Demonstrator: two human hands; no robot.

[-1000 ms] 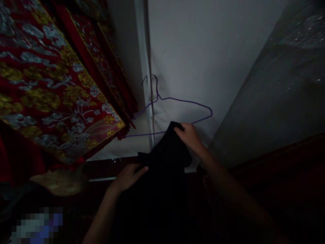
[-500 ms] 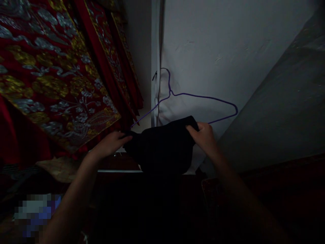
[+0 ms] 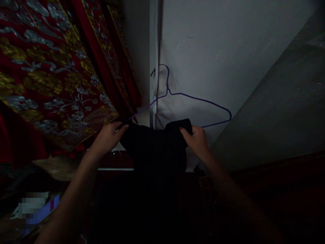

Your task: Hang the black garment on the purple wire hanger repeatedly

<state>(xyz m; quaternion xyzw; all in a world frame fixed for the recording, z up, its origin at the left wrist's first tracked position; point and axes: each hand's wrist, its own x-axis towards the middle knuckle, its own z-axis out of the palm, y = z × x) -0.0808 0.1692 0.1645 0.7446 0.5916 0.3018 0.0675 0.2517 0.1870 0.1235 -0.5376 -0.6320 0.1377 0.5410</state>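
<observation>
- The left hand (image 3: pixel 111 135) pinches the upper left edge of a black cloth (image 3: pixel 157 152) between thumb and fingers.
- The right hand (image 3: pixel 198 140) pinches the upper right corner of the same cloth, its thumb lying on the near side.
- The black cloth is stretched between the two hands and hangs down below them; its lower part melts into the dark, so where it ends cannot be told.
- A purple hanger (image 3: pixel 168 90) is behind the cloth, its neck above and between the hands. Its right end sticks out beyond the right hand, and its left arm slopes down toward the left hand. Whether the cloth lies over its bottom bar cannot be told.
- The hanger's hook is at a pale pole (image 3: pixel 153 40), above and between the hands.
- A white wall (image 3: pixel 213 61) is above and behind the right hand.
- Red cloth (image 3: pixel 50 71) with gold and silver flowers hangs above and to the left of the left hand.
- A beige cloth-like thing (image 3: pixel 54 168) is below and left of the left hand.
- A grey, shiny sheet (image 3: pixel 284 98) slants to the right of the right hand.
</observation>
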